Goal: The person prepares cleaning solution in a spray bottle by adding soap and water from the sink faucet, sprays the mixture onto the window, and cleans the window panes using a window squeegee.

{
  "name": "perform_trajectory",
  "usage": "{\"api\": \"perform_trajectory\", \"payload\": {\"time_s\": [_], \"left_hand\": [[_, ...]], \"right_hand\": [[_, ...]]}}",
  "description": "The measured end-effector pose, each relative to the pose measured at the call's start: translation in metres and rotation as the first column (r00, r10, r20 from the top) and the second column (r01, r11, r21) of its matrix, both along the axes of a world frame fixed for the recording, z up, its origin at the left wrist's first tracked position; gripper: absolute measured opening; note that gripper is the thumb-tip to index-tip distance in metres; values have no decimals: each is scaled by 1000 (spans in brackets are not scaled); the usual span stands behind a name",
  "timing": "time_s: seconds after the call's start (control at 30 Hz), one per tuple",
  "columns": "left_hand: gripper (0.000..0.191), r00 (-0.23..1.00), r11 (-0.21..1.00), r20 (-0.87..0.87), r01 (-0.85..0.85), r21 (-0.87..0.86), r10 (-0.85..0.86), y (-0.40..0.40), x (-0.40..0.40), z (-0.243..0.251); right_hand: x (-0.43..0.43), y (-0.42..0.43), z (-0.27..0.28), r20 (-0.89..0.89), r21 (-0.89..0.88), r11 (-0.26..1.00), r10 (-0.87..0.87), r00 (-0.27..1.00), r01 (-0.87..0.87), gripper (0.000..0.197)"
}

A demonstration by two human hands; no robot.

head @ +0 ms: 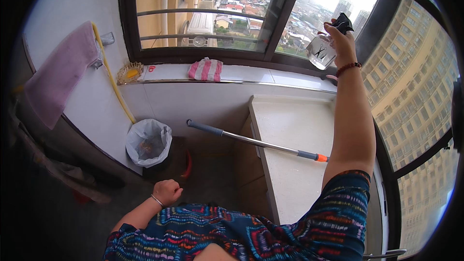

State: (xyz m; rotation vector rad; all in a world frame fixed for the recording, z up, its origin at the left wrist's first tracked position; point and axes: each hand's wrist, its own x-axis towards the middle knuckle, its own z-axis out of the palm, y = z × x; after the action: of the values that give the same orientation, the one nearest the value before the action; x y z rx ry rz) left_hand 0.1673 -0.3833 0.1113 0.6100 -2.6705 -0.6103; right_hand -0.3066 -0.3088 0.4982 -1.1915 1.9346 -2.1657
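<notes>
My right hand [340, 43] is raised at arm's length in front of the window at the upper right. It is closed around a clear spray bottle [320, 53] with a black trigger head and a dark scissors print. The bottle tilts, and its head points up and to the right. Low in front of my body, my left hand [167, 193] is curled into a loose fist with nothing visible in it. Beneath my right arm, a telescopic pole [261, 143] with grey grips and an orange collar lies across the white countertop [290, 185], its far end hidden behind the arm.
A striped pink and white cloth [206, 69] and a glass dish [129, 73] sit on the tiled windowsill [246, 76]. A lined trash bin [149, 143] stands on the left, below a yellow hose [112, 79] and a hanging purple towel [63, 74]. Dark window frames [286, 14] enclose the front and right.
</notes>
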Motion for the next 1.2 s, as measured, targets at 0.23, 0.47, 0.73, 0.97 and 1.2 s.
{"api": "perform_trajectory", "payload": {"time_s": [0.23,0.47,0.73,0.97,1.2], "left_hand": [[18,994,993,55,-101,59,98,-17,41,-25],[20,922,949,295,-294,115,250,-36,94,-70],[28,794,878,568,-413,242,217,-62,112,-97],[26,871,737,482,-387,554,95,-82,125,-147],[30,832,777,555,-352,521,5,-100,141,-198]], "right_hand": [[46,-54,43,-86,-104,980,159,984,-167,43],[93,-98,81,-174,-144,974,147,974,-173,41],[112,-137,129,-206,-208,962,136,969,-179,37],[181,-181,172,-400,-221,932,181,898,-287,36],[216,-209,180,-486,-21,872,418,768,-488,40]]}}
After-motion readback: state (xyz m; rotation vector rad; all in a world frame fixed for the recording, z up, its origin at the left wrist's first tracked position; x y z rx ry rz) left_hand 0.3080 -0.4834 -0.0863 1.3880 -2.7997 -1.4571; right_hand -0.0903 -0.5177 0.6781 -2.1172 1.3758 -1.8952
